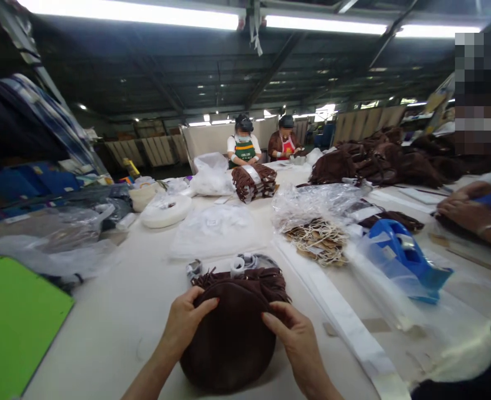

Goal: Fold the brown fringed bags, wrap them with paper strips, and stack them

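1. The bag (231, 347), brown and rounded, is on the worktop (116, 328) between the two hands.
2. The left hand (189, 315) grips its upper left edge, thumb on the front face.
3. The right hand (293, 333), apart from the left, is closed on the upper right edge.
4. Just behind the bag lie brown fringe (272, 282) and a small white roll (238, 268).
5. Farther back is clear plastic (216, 230); to the right are stringed tags (318, 243) and a blue dispenser (410, 258).
6. A green board (16, 322) is at far left.
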A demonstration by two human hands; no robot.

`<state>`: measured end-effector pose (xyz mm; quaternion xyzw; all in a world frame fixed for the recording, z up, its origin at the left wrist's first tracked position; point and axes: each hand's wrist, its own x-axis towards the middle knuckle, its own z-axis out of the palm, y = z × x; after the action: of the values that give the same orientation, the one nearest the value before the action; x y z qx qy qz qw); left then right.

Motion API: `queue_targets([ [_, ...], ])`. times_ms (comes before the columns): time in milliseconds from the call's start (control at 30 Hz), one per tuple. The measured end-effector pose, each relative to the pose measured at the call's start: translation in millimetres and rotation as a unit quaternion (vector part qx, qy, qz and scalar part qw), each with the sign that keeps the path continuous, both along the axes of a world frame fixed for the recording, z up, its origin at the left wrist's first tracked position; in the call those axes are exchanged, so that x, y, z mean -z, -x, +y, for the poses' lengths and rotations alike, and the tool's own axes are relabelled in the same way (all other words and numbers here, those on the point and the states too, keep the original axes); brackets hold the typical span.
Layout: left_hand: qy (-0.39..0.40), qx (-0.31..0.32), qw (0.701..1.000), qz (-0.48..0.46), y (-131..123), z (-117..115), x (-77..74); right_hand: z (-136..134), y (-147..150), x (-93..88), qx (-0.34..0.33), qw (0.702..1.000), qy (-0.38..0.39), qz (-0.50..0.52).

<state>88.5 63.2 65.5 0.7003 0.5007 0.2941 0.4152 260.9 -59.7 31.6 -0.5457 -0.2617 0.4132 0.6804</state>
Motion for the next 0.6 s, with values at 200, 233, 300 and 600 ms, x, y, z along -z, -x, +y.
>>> queue_targets([
  [200,-0.104,-0.091,0.99,-0.019,16,-4,-7.0,5,1,14.1,0.063,0.998,0.012,-0.009],
  [233,-0.122,-0.138,0.983,-0.023,25,-11,-6.2,7,-1,18.6,0.077,0.997,0.021,0.004],
  [300,-0.118,-0.225,0.967,-0.024,43,-31,2.2,9,-5,27.1,0.09,0.994,0.041,0.041],
  [600,0.141,-0.279,0.902,-0.296,26,-90,53.9,11,-11,31.4,0.066,0.991,0.064,0.099],
])
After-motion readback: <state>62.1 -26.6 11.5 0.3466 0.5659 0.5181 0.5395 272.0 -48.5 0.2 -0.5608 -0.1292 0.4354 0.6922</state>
